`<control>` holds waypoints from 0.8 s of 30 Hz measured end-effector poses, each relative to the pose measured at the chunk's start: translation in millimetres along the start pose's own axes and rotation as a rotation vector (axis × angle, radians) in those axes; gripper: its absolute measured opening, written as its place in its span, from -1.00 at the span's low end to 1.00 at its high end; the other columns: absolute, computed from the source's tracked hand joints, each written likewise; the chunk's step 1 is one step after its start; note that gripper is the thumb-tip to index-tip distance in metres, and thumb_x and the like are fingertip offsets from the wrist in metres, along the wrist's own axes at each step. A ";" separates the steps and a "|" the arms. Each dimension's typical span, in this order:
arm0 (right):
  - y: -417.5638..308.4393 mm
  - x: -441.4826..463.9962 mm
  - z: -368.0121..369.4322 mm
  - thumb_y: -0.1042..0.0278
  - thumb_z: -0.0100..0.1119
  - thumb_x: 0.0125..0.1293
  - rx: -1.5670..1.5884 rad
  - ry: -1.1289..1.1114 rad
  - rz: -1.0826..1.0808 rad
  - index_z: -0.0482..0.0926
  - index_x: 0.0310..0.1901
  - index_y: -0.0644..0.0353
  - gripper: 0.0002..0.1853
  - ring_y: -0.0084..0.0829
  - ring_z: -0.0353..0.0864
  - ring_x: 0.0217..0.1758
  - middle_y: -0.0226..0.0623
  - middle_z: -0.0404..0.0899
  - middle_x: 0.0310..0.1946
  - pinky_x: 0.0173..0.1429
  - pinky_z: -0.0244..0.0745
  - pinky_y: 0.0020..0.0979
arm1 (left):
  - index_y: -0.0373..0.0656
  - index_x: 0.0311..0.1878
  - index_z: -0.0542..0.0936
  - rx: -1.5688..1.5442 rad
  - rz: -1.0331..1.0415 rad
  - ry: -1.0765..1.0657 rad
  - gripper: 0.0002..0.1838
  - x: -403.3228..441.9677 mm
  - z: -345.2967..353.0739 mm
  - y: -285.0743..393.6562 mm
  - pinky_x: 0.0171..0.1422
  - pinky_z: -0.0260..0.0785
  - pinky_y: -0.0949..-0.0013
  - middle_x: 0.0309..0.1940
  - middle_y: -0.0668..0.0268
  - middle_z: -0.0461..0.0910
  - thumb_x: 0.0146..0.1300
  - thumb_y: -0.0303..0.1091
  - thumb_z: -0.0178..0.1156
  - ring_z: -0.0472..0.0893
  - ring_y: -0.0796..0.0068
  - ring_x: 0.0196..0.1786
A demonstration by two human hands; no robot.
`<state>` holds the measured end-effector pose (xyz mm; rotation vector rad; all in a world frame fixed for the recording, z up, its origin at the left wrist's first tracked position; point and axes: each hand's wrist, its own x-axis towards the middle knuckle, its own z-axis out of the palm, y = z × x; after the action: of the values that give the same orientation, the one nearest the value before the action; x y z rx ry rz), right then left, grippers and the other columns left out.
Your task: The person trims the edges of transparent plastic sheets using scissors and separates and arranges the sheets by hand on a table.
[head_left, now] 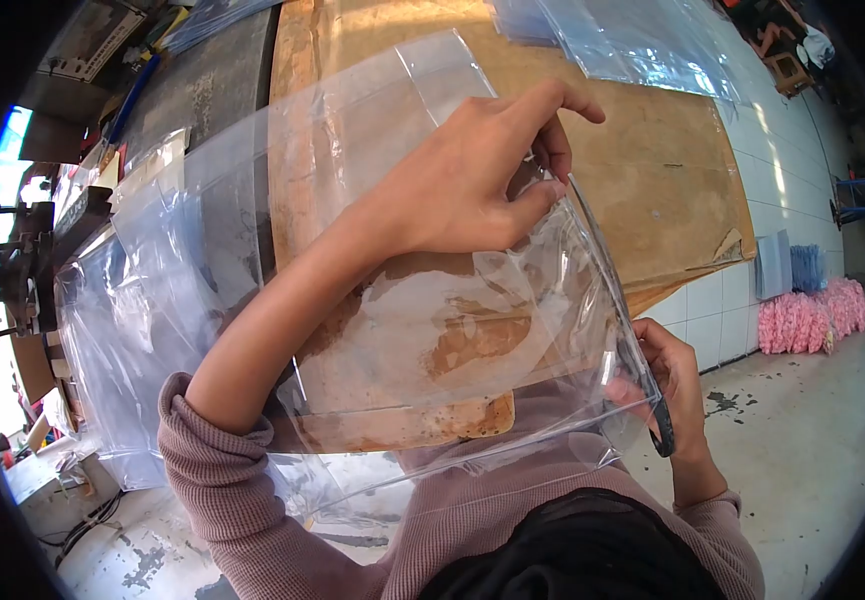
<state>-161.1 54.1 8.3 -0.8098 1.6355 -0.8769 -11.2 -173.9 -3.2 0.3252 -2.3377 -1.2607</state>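
A large clear plastic bag (402,365) lies over the brown board and hangs past its near edge toward my body. Along its right side runs a narrow black edging strip (607,270), curving down to a loose-looking end. My left hand (462,180) reaches across the bag and pinches its edge near the top of the strip, with the index finger stretched out. Lower on the right, my right hand (674,385) grips the bag at the strip's lower end. Its thumb shows through the plastic, and some of its fingers are hidden.
More clear plastic sheets (132,310) are heaped at the left. Bluish plastic sheets (642,50) lie on the far part of the brown board (662,190). Pink bundles (802,320) stand on the floor by the tiled wall, with a blue rack (858,200) beyond.
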 end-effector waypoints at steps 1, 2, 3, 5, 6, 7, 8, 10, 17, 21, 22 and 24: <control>1.3 0.0 -0.2 0.28 0.49 -0.02 -0.017 0.000 -0.013 0.44 -0.13 0.35 -0.49 -0.60 0.57 -0.34 -0.29 0.59 -0.38 -0.26 0.50 -0.55 | -0.20 0.15 0.38 -0.007 -0.021 -0.008 -0.42 0.2 -0.6 2.2 -0.22 0.37 0.38 -0.40 0.28 0.54 -0.06 -0.48 0.09 0.57 0.36 -0.36; 3.1 -0.2 -0.8 0.28 0.49 -0.02 -0.033 -0.001 -0.027 0.43 -0.13 0.35 -0.49 -0.61 0.56 -0.34 -0.29 0.60 -0.38 -0.26 0.50 -0.55 | -0.20 0.15 0.37 -0.013 -0.041 -0.016 -0.42 0.6 -1.1 3.8 -0.22 0.37 0.38 -0.40 0.28 0.54 -0.06 -0.48 0.10 0.57 0.35 -0.36; 4.1 -0.5 -1.1 0.28 0.49 -0.02 -0.050 -0.001 -0.042 0.43 -0.13 0.35 -0.49 -0.61 0.56 -0.34 -0.30 0.60 -0.38 -0.26 0.50 -0.55 | -0.20 0.15 0.37 -0.007 -0.022 -0.009 -0.42 0.9 -0.9 2.4 -0.22 0.37 0.37 -0.40 0.27 0.54 -0.06 -0.48 0.10 0.57 0.34 -0.36; 3.9 -1.4 -0.7 0.28 0.49 -0.02 -0.082 0.007 0.004 0.43 -0.11 0.34 -0.48 -0.61 0.56 -0.34 -0.30 0.60 -0.37 -0.26 0.49 -0.54 | -0.20 0.16 0.37 0.012 0.018 0.006 -0.42 0.9 0.3 -2.9 -0.21 0.38 0.36 -0.40 0.27 0.54 -0.06 -0.48 0.10 0.58 0.33 -0.36; 3.9 -2.5 -0.1 0.28 0.50 -0.03 -0.095 0.014 0.026 0.43 -0.11 0.34 -0.47 -0.61 0.55 -0.34 -0.30 0.60 -0.37 -0.27 0.49 -0.54 | -0.20 0.16 0.35 0.006 -0.009 -0.009 -0.40 0.8 -0.4 -2.3 -0.19 0.38 0.35 -0.39 0.26 0.55 -0.07 -0.49 0.11 0.58 0.32 -0.34; 6.4 -2.7 -0.5 0.29 0.49 -0.03 -0.077 0.005 0.026 0.43 -0.09 0.33 -0.47 -0.61 0.55 -0.34 -0.30 0.60 -0.37 -0.26 0.49 -0.54 | -0.20 0.17 0.34 0.003 -0.034 -0.024 -0.39 0.6 -1.8 0.0 -0.16 0.39 0.33 -0.39 0.26 0.55 -0.07 -0.49 0.11 0.58 0.31 -0.33; 10.9 -1.9 -2.0 0.29 0.49 -0.03 -0.057 -0.002 0.022 0.43 -0.08 0.32 -0.47 -0.61 0.54 -0.34 -0.31 0.59 -0.37 -0.26 0.48 -0.54 | -0.20 0.18 0.33 0.004 -0.056 -0.038 -0.38 1.3 -3.2 2.2 -0.14 0.39 0.32 -0.38 0.26 0.55 -0.07 -0.50 0.11 0.58 0.30 -0.32; 11.4 -4.7 -9.4 0.30 0.49 -0.03 -0.058 -0.008 0.014 0.43 -0.06 0.30 -0.46 -0.61 0.52 -0.34 -0.33 0.57 -0.38 -0.25 0.46 -0.54 | -0.20 0.21 0.30 0.017 -0.024 -0.036 -0.35 1.3 -2.1 0.6 -0.08 0.38 0.30 -0.37 0.24 0.55 -0.08 -0.51 0.10 0.57 0.28 -0.28; -5.9 -14.5 -58.5 0.42 0.40 -0.05 -0.444 0.355 -0.340 0.35 0.04 0.17 -0.42 -0.53 0.38 -0.39 -0.39 0.38 -0.44 -0.33 0.28 -0.51 | -0.19 0.24 0.25 0.020 0.052 0.034 -0.30 0.4 0.0 -3.0 0.01 0.37 0.27 -0.33 0.18 0.53 -0.11 -0.53 0.05 0.55 0.27 -0.18; -23.8 10.9 -66.0 0.53 0.26 0.06 -0.672 0.388 -0.486 0.34 0.08 0.21 -0.49 -0.30 0.50 -0.22 -0.16 0.46 -0.23 -0.15 0.40 -0.34 | -0.18 0.23 0.25 0.042 0.035 0.013 -0.31 -4.1 -2.7 8.7 0.05 0.38 0.23 -0.29 0.19 0.52 -0.12 -0.54 0.03 0.55 0.26 -0.17; -25.0 23.2 -66.5 0.55 0.23 0.08 -0.734 0.380 -0.527 0.34 0.08 0.21 -0.51 -0.26 0.51 -0.18 -0.12 0.47 -0.19 -0.11 0.42 -0.30 | -0.19 0.22 0.27 0.075 0.038 -0.004 -0.33 -5.6 -1.9 13.3 0.06 0.38 0.22 -0.28 0.19 0.52 -0.11 -0.55 0.02 0.56 0.25 -0.17; -29.1 37.5 -64.9 0.52 0.24 0.09 -1.020 0.388 -0.699 0.41 0.05 0.21 -0.56 -0.14 0.48 -0.03 -0.09 0.46 -0.10 0.00 0.42 -0.23 | -0.19 0.15 0.32 0.265 0.060 -0.026 -0.42 -12.5 -1.0 25.7 0.08 0.38 0.20 -0.26 0.19 0.52 -0.06 -0.55 0.04 0.56 0.25 -0.16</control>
<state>-230.0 16.9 26.5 -2.1088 2.1930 -0.6244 0.4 -155.3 15.2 0.3219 -2.5207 -0.9321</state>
